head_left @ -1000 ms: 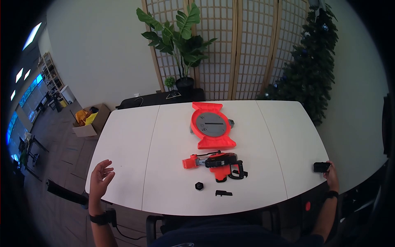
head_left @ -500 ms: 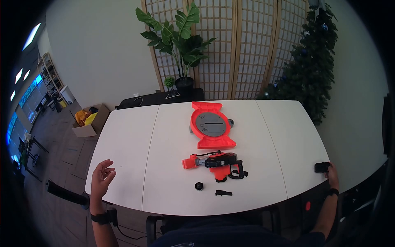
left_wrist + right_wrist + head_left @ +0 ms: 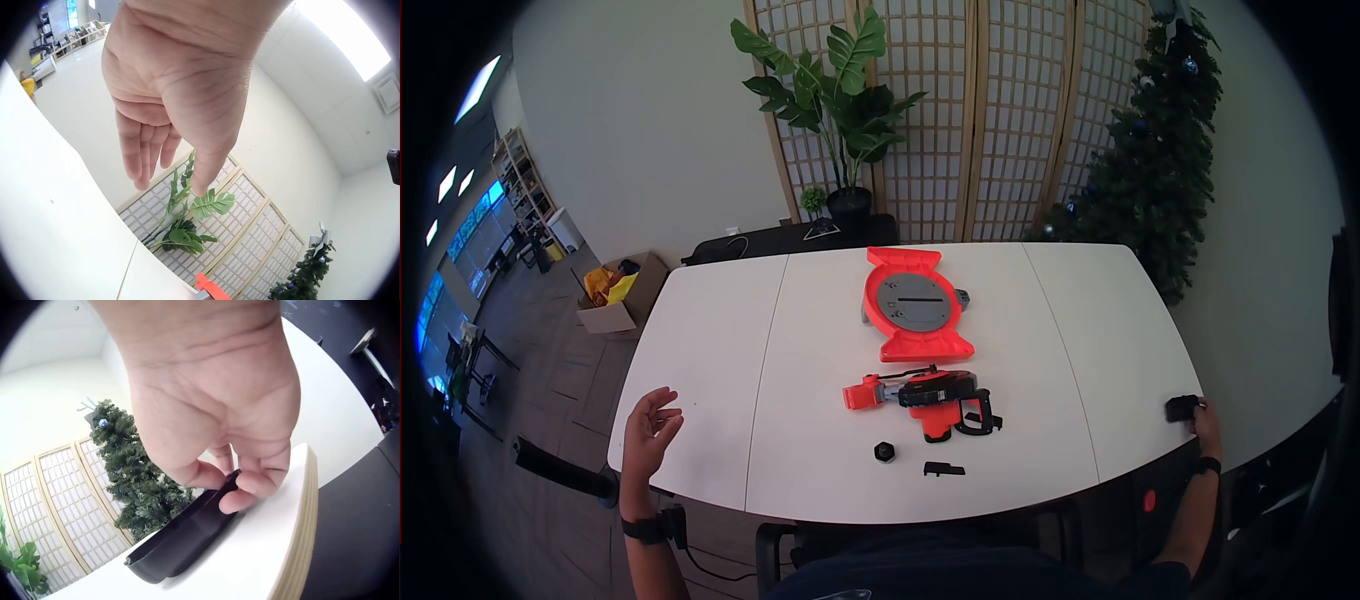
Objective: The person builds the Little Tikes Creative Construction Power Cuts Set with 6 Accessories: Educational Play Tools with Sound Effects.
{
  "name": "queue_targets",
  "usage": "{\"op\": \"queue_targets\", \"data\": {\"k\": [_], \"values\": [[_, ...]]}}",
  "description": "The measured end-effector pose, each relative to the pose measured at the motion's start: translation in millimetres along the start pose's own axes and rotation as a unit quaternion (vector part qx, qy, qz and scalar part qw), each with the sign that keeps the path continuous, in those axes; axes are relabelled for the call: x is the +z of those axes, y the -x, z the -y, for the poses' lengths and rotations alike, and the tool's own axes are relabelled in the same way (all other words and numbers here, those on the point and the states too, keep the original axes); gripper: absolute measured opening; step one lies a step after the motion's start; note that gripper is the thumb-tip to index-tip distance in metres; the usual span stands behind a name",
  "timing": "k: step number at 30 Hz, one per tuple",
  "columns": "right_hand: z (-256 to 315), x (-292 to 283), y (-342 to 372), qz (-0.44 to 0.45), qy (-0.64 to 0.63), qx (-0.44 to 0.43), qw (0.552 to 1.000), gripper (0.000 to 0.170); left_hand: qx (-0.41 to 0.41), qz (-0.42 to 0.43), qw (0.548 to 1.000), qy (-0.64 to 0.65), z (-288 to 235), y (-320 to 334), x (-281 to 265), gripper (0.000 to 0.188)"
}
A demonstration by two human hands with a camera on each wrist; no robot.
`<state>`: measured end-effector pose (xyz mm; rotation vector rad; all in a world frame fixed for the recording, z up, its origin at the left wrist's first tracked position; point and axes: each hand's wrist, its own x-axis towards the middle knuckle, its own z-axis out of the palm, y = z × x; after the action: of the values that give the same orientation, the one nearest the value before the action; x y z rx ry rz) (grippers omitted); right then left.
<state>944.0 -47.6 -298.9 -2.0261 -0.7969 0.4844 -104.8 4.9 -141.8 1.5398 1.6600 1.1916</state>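
Note:
My right hand (image 3: 1206,422) pinches the end of a hollow black plastic shell (image 3: 187,534) between thumb and fingers. The shell lies close over the right edge of the white table, its rim facing up in the right wrist view. Held off to the left, my left hand (image 3: 647,435) has relaxed, slightly bent fingers and nothing in them. In mid-table lies an orange-red saw base (image 3: 900,346) with a grey round plate. Nearer to me is a red and black saw head (image 3: 940,400) with a loop handle. A black six-sided knob (image 3: 884,452) and a flat black strip (image 3: 944,469) lie in front.
The white table (image 3: 700,340) has a curved front edge and seams across its top. Behind it are a potted plant (image 3: 850,205), a lattice screen (image 3: 1020,120) and a decorated fir tree (image 3: 1150,170). A cardboard box (image 3: 640,300) stands on the floor at the left.
The black shell has turned and tilted slightly in my right hand, at the same spot by the table edge. My left hand and the saw parts stay as they were.

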Motion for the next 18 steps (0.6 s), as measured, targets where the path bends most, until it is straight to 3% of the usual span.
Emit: {"op": "queue_targets", "data": {"k": [10,13,14,16,18], "values": [[-4.4,-3.9,-8.3,-0.012,0.05,-0.008,0.999,0.036,0.001,0.004,1.0,0.006,3.4,-2.3,-0.7,0.053],[-107.8,-13.2,-113.9,-0.166,0.146,-0.273,0.936,0.033,0.005,0.002,1.0,-0.002,0.8,-4.6,-1.4,0.052],[-100.4,-12.5,-113.5,-0.166,0.146,-0.273,0.936,0.033,0.004,0.003,1.0,-0.001,-0.9,-5.9,-0.4,0.052],[-22.2,5.6,-77.2,-0.185,0.152,-0.342,0.909,0.031,0.01,0.009,1.0,-0.005,-6.8,-9.6,2.4,0.052],[88.4,35.0,-0.6,-0.087,0.063,-0.234,0.966,0.029,0.018,0.016,1.0,-0.009,-15.3,-13.5,7.0,0.052]]}}
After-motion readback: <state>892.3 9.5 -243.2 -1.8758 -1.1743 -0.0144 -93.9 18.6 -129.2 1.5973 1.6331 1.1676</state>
